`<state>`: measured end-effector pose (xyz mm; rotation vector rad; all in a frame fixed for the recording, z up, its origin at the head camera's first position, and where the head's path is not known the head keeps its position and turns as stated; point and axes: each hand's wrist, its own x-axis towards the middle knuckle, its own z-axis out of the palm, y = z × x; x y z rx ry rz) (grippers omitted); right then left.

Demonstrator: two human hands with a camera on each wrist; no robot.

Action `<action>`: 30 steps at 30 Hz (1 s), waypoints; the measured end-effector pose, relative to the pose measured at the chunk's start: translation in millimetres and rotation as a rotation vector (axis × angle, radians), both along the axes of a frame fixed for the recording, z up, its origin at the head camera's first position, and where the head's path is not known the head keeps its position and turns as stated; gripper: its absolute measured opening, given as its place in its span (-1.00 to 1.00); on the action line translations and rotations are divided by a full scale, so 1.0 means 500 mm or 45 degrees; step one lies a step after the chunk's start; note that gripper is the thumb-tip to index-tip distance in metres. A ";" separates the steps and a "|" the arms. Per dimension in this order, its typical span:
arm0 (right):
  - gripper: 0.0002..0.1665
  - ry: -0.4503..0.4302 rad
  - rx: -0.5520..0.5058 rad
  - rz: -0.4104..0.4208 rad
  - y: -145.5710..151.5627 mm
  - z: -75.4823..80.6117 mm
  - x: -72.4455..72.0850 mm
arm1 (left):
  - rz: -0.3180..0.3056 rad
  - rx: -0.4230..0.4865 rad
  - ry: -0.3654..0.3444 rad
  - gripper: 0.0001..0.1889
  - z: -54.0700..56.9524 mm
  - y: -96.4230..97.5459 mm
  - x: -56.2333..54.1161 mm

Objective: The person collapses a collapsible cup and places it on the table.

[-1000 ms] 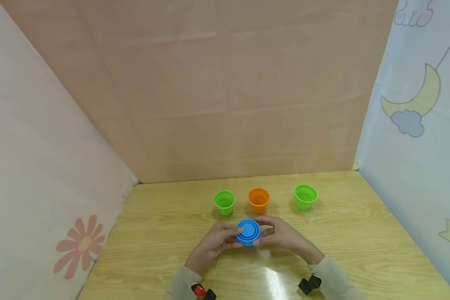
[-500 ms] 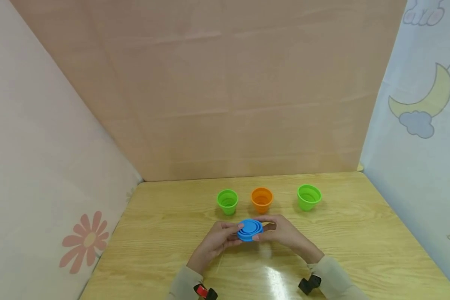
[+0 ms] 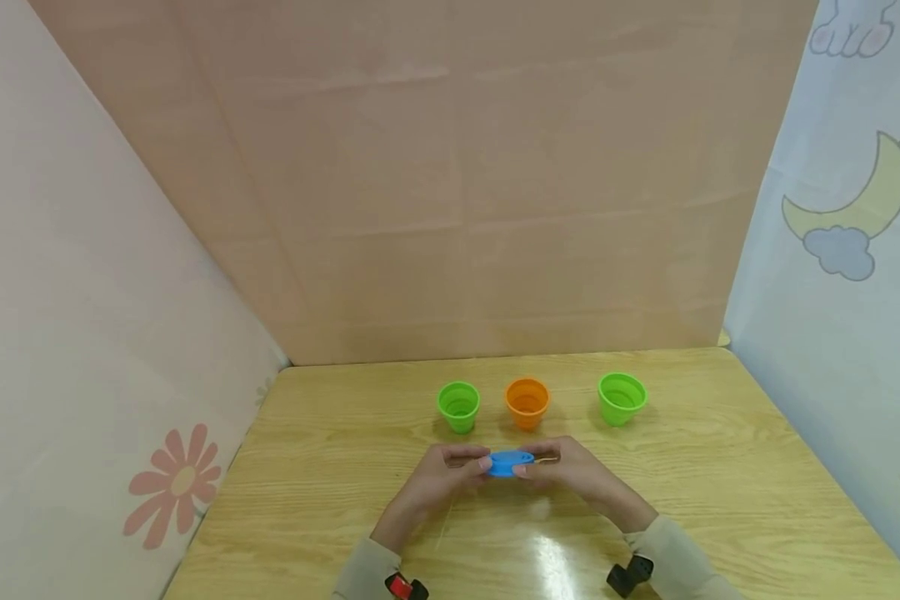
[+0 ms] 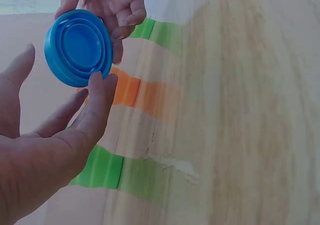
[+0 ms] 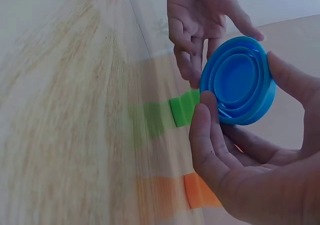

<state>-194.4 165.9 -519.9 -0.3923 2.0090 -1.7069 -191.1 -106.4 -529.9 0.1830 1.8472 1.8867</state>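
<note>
A blue collapsible cup, folded flat into a ringed disc, is held up over the table between both hands. My right hand pinches its edge; in the right wrist view the thumb is on one side and the fingers on the other. My left hand is around the opposite edge. In the left wrist view its fingertips meet the rim, while its thumb stands apart from the cup. The concentric rings of the blue cup face both wrist cameras.
Behind the hands, a green cup, an orange cup and another green cup stand expanded in a row on the wooden table. A brown backdrop rises at the table's far edge, with printed cloth walls at both sides.
The blue cup has tilted from facing the head camera to nearly edge-on. My left thumb has slid off its face to the edge. My right hand keeps its hold.
</note>
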 end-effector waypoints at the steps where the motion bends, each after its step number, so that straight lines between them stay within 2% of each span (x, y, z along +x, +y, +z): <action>1: -0.32 -0.012 -0.015 0.008 0.000 -0.001 0.000 | -0.009 -0.001 0.003 -0.49 0.000 0.000 0.001; 8: -0.49 -0.054 -0.129 0.108 0.003 -0.006 0.000 | -0.036 0.022 0.010 -0.41 -0.004 0.006 0.005; 15: -0.49 -0.105 -0.136 0.151 0.003 -0.009 -0.002 | 0.013 0.098 -0.001 -0.57 -0.005 0.016 0.006; 22: -0.39 -0.144 -0.107 0.121 0.001 -0.007 0.000 | 0.045 0.096 0.005 -0.58 -0.012 0.018 0.003; 30: -0.31 -0.079 -0.068 0.056 0.005 0.000 0.003 | 0.069 0.074 -0.028 -0.57 -0.017 0.020 0.003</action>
